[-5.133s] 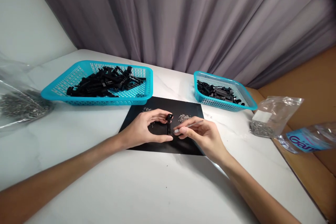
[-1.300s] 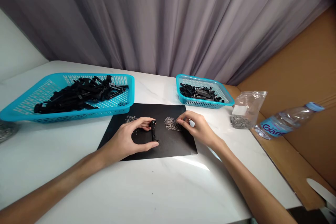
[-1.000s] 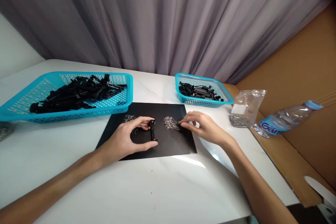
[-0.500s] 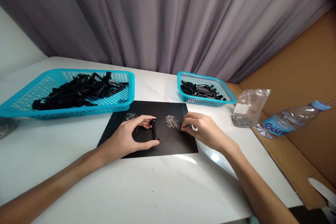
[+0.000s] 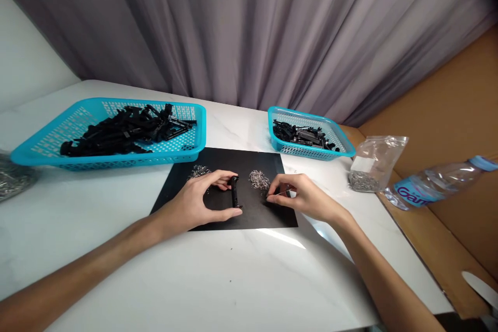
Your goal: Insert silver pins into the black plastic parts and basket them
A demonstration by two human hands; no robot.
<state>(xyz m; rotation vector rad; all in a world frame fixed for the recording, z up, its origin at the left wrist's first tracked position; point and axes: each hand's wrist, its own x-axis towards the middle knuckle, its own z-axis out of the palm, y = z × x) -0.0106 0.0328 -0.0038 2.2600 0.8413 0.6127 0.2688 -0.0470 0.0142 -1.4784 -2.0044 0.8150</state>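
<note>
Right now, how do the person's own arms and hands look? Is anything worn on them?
Both arms are bare for all their visible length: no sleeve shows on either forearm. The left hand and the right hand carry no glove, and no watch or bracelet shows at either wrist. No ring is visible on the fingers, though they are small in the picture. The arms are slim and enter from the lower corners.

Both forearms are bare to the frame edge, the left hand (image 5: 194, 203) and right hand (image 5: 301, 198) ungloved.
</note>
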